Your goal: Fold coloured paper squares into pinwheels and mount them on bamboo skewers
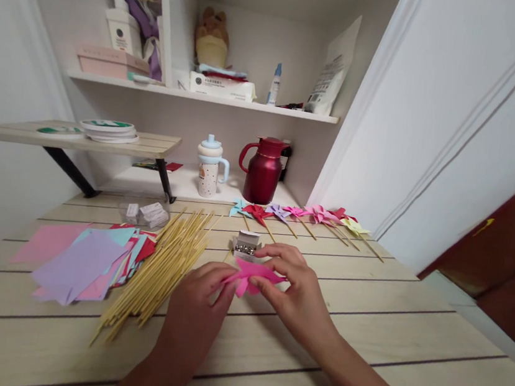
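A bright pink paper pinwheel (248, 271), with its blades folded inward, is held between both hands above the table. My left hand (202, 296) pinches its left side with thumb and fingers. On its right side my right hand (291, 282) is closed, thumb below and fingers over the paper. Just behind the pinwheel stands a small open box (247, 245) of shiny metal pins. To the left lies a pile of thin wooden sticks (158, 275). Sheets of coloured paper (75, 261) are stacked beyond them.
Several finished pinwheels on sticks (278, 213) lie in a row along the back. Behind them stand a red thermos jug (264, 172) and a speckled cup (208, 171). A clear container (145, 212) with small white boxes sits under a raised wooden shelf (160, 145).
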A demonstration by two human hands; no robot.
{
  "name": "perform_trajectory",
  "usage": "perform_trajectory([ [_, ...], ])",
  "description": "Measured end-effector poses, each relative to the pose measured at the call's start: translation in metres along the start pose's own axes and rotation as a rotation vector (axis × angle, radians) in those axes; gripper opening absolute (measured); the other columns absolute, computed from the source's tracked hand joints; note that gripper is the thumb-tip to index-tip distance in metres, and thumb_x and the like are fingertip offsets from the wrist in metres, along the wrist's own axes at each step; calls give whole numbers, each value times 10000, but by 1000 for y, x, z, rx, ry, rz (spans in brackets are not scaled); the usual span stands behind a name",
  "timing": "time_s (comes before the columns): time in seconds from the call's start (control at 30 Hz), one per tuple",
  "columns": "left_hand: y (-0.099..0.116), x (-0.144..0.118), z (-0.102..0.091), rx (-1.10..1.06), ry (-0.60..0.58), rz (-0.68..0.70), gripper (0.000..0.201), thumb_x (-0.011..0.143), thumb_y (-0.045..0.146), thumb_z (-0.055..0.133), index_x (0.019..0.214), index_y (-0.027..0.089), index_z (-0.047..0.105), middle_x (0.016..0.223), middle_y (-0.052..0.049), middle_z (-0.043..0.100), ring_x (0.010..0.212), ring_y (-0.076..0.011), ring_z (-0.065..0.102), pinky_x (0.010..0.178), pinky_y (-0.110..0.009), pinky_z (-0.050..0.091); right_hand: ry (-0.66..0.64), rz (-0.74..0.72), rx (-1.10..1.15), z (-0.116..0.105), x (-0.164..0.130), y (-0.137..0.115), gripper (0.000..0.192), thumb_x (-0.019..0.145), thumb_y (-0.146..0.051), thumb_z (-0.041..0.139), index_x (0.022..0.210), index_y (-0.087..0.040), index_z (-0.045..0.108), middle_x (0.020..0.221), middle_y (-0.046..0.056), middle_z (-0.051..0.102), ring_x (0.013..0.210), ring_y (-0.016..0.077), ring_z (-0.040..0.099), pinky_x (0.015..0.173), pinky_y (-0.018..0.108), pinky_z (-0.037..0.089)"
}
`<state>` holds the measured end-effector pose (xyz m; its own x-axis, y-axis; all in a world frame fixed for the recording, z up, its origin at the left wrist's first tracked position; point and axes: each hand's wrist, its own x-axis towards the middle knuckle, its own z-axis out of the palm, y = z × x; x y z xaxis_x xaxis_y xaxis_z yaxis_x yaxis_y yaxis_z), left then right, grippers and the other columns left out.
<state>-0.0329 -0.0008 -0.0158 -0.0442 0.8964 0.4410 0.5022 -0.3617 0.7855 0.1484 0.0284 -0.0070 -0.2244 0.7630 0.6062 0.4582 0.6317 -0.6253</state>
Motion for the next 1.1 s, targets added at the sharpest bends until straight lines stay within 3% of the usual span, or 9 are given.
perform_trajectory([
  [0.13,3,6,-4,-276,158,-226,450,753,388,731,1175,245,668,1237,-72,678,1142,-258,609,995,-377,441,-4,427,357,3,2,6,171,770,-323,735,815,-158,731,808,56,705,775,220,618,735,343,464],
  [0.23,7,10,-7,-436,216,-406,578,777,458,706,1292,227,585,1348,-94,609,1218,-259,566,1030,-389,425,46,590,582,3,4,8,243,722,-344,771,811,-123,725,695,25,681,650,171,576,654,292,424],
  [0.37,10,10,-7,-467,108,-446,396,797,495,673,1088,230,720,1220,-68,694,1184,-270,590,1051,-397,403,108,595,686,2,6,4,250,670,-334,803,790,-125,738,696,18,692,646,157,569,657,276,419],
  [0.47,7,9,-1,-530,-1,-424,391,712,508,740,960,207,763,1155,-81,722,1128,-285,625,1007,-380,436,103,612,711,2,6,0,249,644,-327,814,781,-130,747,708,21,702,648,158,574,664,277,432],
  [0.57,2,8,9,-602,14,-422,411,618,454,815,924,183,768,1135,-103,727,1068,-279,655,933,-352,481,64,620,730,4,4,0,256,638,-333,820,779,-131,749,705,17,704,647,156,577,659,272,431],
  [0.7,2,7,13,-712,-19,-504,372,590,387,843,880,168,763,888,-88,772,878,-251,702,822,-340,519,-13,614,755,9,0,-1,250,644,-323,813,782,-123,752,693,18,704,624,156,582,643,273,430],
  [0.87,3,5,9,-652,-167,-445,262,657,441,798,725,191,762,714,-18,722,708,-194,651,734,-286,500,-37,636,759,13,-2,-7,240,636,-320,811,744,-117,742,655,17,689,592,148,563,611,270,416],
  [1.1,2,4,5,-545,-162,-431,329,713,479,741,583,189,656,612,11,594,658,-173,552,690,-260,445,-69,622,762,14,-2,-6,243,655,-328,799,767,-120,740,673,21,691,612,150,567,634,274,428],
])
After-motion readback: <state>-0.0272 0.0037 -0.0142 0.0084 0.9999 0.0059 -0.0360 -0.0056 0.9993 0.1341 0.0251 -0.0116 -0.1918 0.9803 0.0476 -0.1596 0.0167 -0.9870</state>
